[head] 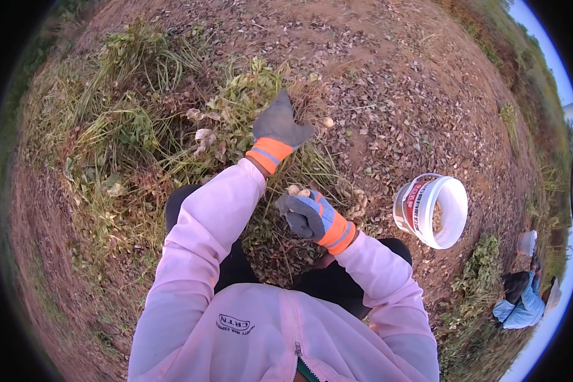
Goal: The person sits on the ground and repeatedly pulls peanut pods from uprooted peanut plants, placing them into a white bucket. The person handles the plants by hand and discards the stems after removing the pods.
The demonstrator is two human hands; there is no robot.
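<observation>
My left hand (279, 126), in a grey-coated glove with an orange cuff, reaches over uprooted peanut plants (241, 95). Its thumb stands apart from the fingers, right beside the brown roots (308, 98). A single pale peanut pod (328, 122) lies on the soil just right of that thumb. Closer to my body, my right hand (310, 217) is curled around several peanuts (294, 190), which poke out at the top of the fist. More peanut pods (359, 203) show among stems just right of this hand.
A white plastic bucket (451, 210) with printed writing stands at right, some peanuts (437, 217) inside. A large heap of peanut plants (124, 114) spreads at left. Far right, another person (525, 298) in blue is near a second bucket (526, 242). Dry leaves (387, 119) litter the soil.
</observation>
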